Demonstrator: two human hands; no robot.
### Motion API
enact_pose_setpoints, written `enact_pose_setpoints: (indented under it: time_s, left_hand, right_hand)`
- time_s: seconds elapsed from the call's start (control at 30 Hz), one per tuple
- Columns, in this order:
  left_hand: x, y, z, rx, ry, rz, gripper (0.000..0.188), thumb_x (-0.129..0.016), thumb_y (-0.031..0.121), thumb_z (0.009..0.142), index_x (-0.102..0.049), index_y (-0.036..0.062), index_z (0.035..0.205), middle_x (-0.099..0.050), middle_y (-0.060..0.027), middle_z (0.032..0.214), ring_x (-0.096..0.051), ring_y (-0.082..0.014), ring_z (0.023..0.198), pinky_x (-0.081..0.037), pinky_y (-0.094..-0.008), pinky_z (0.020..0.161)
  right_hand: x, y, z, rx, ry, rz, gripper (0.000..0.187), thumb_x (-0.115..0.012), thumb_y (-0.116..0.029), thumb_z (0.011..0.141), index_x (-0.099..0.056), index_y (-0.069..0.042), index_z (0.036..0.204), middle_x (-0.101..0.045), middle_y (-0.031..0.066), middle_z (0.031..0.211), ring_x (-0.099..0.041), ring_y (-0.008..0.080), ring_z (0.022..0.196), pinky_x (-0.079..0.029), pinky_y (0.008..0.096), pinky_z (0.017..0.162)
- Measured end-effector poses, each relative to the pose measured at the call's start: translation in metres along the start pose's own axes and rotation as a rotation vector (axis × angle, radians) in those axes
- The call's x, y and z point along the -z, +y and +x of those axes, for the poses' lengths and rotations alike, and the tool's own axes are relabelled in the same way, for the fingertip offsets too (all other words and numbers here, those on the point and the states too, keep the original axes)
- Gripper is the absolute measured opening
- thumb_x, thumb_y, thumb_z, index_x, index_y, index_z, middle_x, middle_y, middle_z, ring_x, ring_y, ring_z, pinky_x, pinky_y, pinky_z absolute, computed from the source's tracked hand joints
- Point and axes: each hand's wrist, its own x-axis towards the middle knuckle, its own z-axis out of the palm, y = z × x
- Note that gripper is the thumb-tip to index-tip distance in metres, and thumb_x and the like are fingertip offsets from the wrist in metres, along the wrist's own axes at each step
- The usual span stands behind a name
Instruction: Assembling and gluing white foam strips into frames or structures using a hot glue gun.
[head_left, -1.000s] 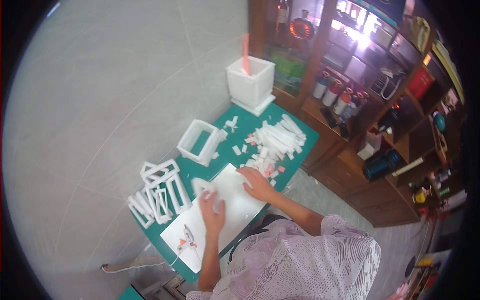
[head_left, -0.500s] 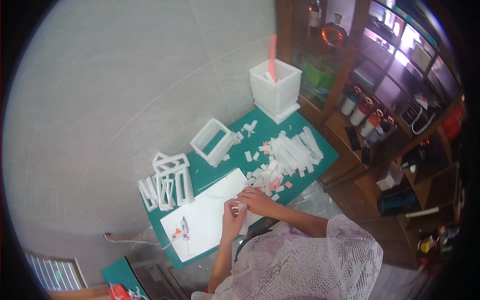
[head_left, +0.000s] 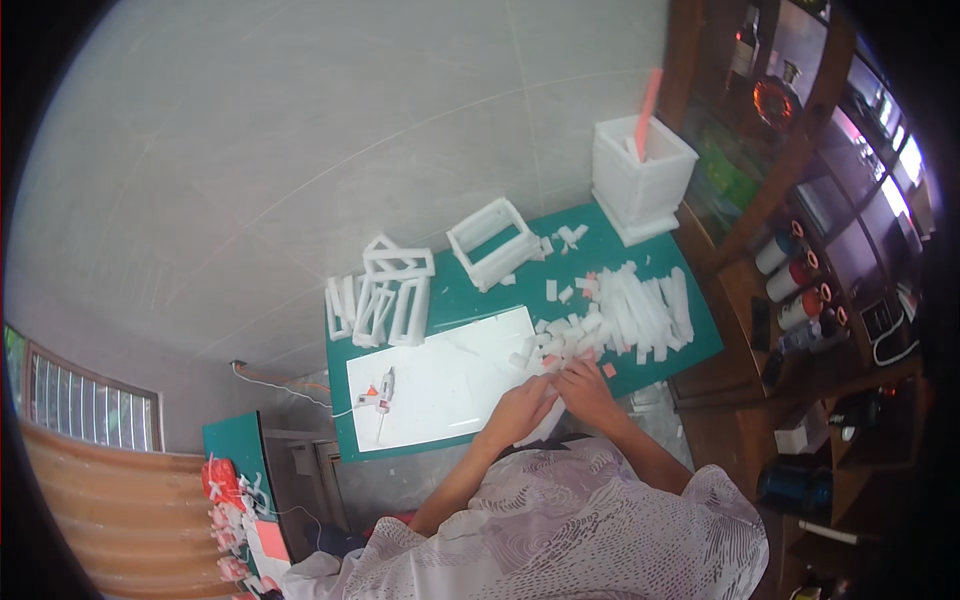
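At the table's front edge, my left hand [head_left: 520,410] is closed around a white foam piece [head_left: 545,424], which hangs down between my wrists. Close beside it, my right hand [head_left: 588,392] has its fingers bent together by the top of that piece. What its fingertips grip is hidden. Just beyond both hands spreads a pile of small white and pink foam bits [head_left: 570,335]. To the right of the pile lie many long white foam strips [head_left: 640,305].
A white board [head_left: 450,380] on the green table [head_left: 700,335] carries a glue gun [head_left: 384,388] with a cord. Behind are flat foam frames [head_left: 395,300], a box-shaped frame [head_left: 495,245] and a white foam bin [head_left: 640,185] holding a pink strip. A wooden cabinet [head_left: 740,300] stands right.
The view has turned, so the table appears shifted right and levelled. My hands have moved closer to the pile of small bits, and my right hand now sits to the right of my left.
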Motion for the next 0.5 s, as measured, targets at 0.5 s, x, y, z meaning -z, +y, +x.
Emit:
enact_pose_setpoints:
  time_s: [0.5]
  left_hand:
    - [0.059,-0.031,-0.046,-0.069,-0.074,0.085,0.025,-0.050,0.014,0.088,-0.047,0.0062,0.112,-0.059,-0.0187,0.097,-0.058,-0.0380,0.083,-0.046,-0.0439,0.069]
  right_hand:
    - [-0.043,-0.054,0.022,0.038,-0.007,0.005,0.016,-0.055,-0.012,0.074,-0.063,-0.012,0.089,-0.060,0.0003,0.082,-0.053,0.0184,0.089,-0.038,0.0345,0.081]
